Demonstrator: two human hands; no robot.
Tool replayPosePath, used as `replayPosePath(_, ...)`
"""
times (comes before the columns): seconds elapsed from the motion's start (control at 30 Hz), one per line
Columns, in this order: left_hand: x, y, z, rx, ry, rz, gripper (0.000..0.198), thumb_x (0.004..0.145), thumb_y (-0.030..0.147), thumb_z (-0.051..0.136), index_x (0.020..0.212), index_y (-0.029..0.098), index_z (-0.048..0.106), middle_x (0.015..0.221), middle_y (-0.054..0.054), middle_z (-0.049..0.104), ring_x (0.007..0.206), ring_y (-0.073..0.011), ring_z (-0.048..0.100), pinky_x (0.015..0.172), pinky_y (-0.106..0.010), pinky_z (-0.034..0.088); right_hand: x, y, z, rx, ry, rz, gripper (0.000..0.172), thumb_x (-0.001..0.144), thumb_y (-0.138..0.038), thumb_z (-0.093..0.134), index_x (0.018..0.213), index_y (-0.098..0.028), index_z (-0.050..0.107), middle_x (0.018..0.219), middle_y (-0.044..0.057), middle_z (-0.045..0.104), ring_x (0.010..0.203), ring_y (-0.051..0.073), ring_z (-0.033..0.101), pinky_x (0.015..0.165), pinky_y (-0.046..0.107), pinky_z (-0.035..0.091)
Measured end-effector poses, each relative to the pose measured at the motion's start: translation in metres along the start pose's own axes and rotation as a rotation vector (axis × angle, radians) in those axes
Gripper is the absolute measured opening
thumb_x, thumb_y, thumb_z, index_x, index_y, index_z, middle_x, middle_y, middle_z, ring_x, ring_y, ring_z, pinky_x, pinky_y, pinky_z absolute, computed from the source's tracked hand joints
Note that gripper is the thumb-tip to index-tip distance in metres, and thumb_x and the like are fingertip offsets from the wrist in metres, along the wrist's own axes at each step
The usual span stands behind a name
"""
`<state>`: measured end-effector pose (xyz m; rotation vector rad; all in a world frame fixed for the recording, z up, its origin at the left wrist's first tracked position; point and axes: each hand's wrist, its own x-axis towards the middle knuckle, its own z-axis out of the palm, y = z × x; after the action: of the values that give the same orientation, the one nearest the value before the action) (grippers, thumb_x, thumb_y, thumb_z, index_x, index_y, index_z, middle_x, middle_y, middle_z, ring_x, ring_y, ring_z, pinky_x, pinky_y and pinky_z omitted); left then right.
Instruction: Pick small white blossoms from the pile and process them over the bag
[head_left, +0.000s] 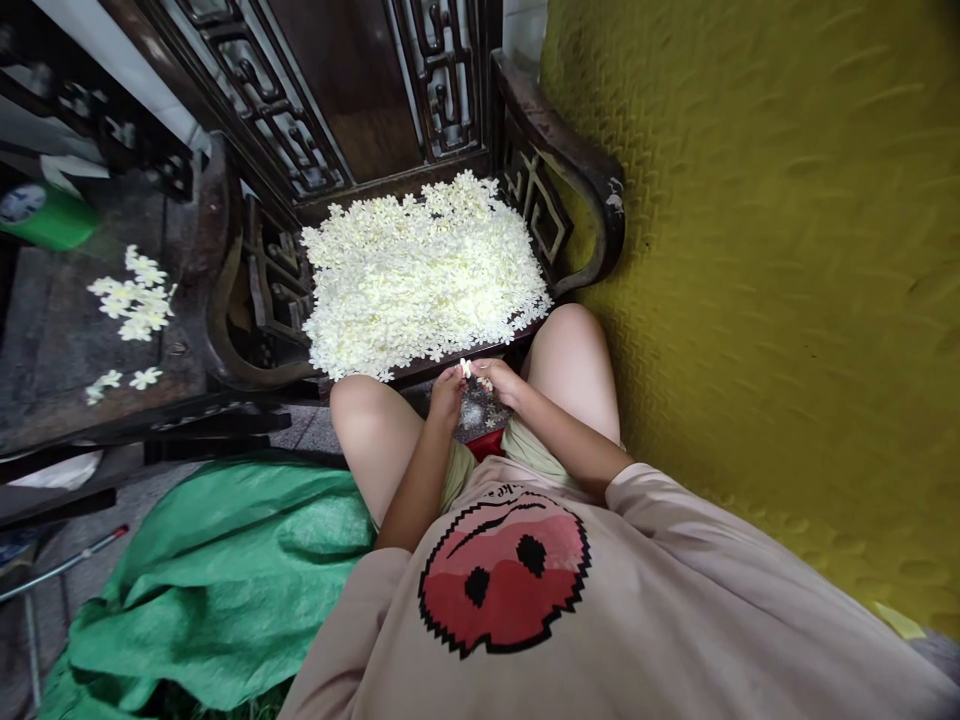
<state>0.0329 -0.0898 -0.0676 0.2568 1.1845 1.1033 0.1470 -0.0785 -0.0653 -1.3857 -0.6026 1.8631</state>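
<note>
My left hand [447, 393] and my right hand [498, 379] meet above my lap, close to the front edge of a dark wooden chair. Their fingertips pinch a small white flower [466, 368] from both sides. Fingers hide part of it, and any thin thread or stem there is too small to make out. Just beyond my hands, a thick heap of white flowers [427, 275] covers the seat of the carved chair [600, 205]. Some tiny pale bits show below my right hand.
On the left, a dark wooden table [45, 330] bears a few loose white flowers [135, 295] and a green round container [49, 215]. A green sheet [225, 570] lies on the floor at lower left. A yellow textured mat [780, 250] stands along the right side.
</note>
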Motion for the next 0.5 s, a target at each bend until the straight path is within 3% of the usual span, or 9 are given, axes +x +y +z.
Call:
replayPosePath(0.23,-0.006,0.005,0.004,-0.030,-0.150,0.049,0.028,0.060,0.030,0.080,0.062,0.015,0.056,0.057,0.004,0.054,0.051,-0.0041,0.046,0.056,-0.019,0.038,-0.006,-0.005,-0.004,0.204,-0.338,-0.036,0.020,0.069,-0.026,0.070,0.067,-0.014,0.054,0.048,-0.006,0.045,0.038,0.004,0.030,0.041,0.019,0.026)
replayPosePath(0.37,-0.009,0.006,0.003,-0.001,-0.188,0.083,0.030,0.057,0.032,0.081,0.064,0.015,0.057,0.060,0.002,0.057,0.054,-0.0053,0.047,0.058,-0.020,0.038,-0.009,-0.009,-0.004,0.181,-0.391,-0.003,0.020,0.074,-0.028,0.066,0.069,-0.015,0.051,0.051,-0.005,0.046,0.041,0.005,0.032,0.045,0.020,0.029)
replayPosePath(0.5,-0.011,0.011,-0.002,0.074,-0.131,0.138,0.031,0.056,0.033,0.080,0.068,0.016,0.057,0.062,0.002,0.056,0.056,-0.0063,0.047,0.058,-0.021,0.036,-0.013,-0.012,-0.001,0.144,-0.429,0.002,0.024,0.077,-0.031,0.065,0.067,-0.016,0.048,0.048,-0.007,0.040,0.038,0.004,0.026,0.044,0.021,0.026)
